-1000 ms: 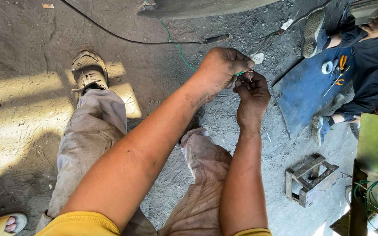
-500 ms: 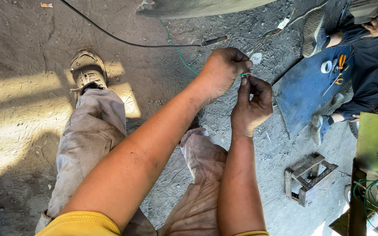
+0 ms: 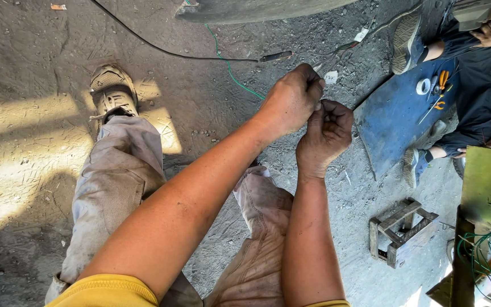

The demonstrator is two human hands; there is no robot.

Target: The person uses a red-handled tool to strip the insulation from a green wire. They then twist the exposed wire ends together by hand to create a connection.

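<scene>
Where the two hands meet above the dusty floor [image 3: 41, 51], a thin green wire [image 3: 231, 71] is pinched between the closed left hand [image 3: 292, 99] and the right hand [image 3: 326, 136], fingers curled together. A blue board [image 3: 396, 122] at right is shown bearing a white tape roll [image 3: 423, 86] and orange-handled pliers [image 3: 441, 82]. An empty small wooden crate [image 3: 402, 232] is seen below it.

Dusty concrete floor [image 3: 41, 51], black cable [image 3: 160, 50], wooden crate [image 3: 400, 232]
</scene>
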